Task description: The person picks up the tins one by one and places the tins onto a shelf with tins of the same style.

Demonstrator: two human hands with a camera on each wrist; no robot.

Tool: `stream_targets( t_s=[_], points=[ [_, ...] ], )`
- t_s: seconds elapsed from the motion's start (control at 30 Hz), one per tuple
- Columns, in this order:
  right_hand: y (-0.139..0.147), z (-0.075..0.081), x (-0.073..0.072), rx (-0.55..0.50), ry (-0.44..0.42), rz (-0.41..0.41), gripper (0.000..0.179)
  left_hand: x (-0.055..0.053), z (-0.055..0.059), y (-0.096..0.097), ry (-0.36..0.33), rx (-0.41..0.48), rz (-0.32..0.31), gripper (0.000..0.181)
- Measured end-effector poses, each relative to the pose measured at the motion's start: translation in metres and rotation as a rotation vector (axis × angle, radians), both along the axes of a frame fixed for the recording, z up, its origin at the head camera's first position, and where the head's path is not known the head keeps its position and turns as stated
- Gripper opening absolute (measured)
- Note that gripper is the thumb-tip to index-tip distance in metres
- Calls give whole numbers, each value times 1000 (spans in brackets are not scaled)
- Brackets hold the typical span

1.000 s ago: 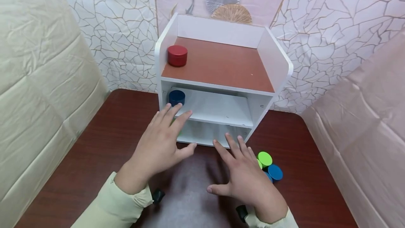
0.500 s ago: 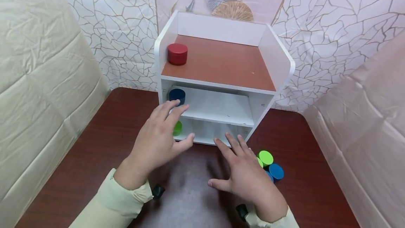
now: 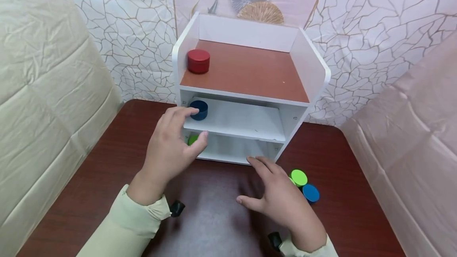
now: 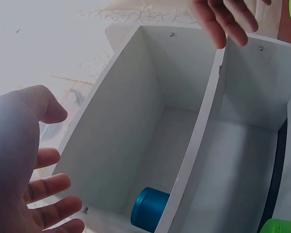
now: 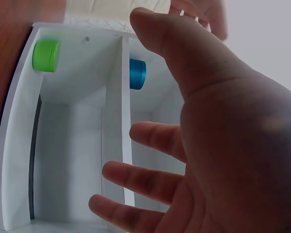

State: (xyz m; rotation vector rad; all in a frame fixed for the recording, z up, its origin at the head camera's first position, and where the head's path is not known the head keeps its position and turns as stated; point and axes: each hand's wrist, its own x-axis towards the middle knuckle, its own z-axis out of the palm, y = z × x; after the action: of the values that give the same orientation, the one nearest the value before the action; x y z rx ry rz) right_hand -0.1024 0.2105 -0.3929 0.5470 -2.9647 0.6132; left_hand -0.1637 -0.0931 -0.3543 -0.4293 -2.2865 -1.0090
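Note:
My left hand hovers before the left side of the white shelf unit, fingers bent and holding nothing. Its fingertips overlap a dark blue round tin on the middle shelf in the head view; the left wrist view shows that blue tin apart from the fingers. A green round tin sits at the left of the bottom shelf, partly behind my left thumb in the head view. My right hand hangs over the table in front of the unit, fingers spread and grasping nothing.
A red round tin stands on the brown top board, at the left. Right of my right hand, green tins and a blue tin cluster on the dark wooden table. Padded cloth borders the table's left side.
My left hand has shifted slightly left and its fingers have bent more, uncovering the blue tin. My right hand's fingers have drawn closer together. The tins stay in place.

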Motion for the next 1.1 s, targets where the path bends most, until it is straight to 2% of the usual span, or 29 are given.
stream_targets(
  t_s=[0.2, 0.63, 1.1],
  points=[
    [3, -3, 0, -45, 23, 5, 100, -6, 0, -5, 2, 80, 3, 53],
    [7, -7, 2, -95, -8, -45, 98, -15, -1, -17, -4, 169, 49, 50],
    [11, -11, 0, -118, -6, -66, 94, -33, 1, -24, -34, 266, 106, 49]
  ],
)
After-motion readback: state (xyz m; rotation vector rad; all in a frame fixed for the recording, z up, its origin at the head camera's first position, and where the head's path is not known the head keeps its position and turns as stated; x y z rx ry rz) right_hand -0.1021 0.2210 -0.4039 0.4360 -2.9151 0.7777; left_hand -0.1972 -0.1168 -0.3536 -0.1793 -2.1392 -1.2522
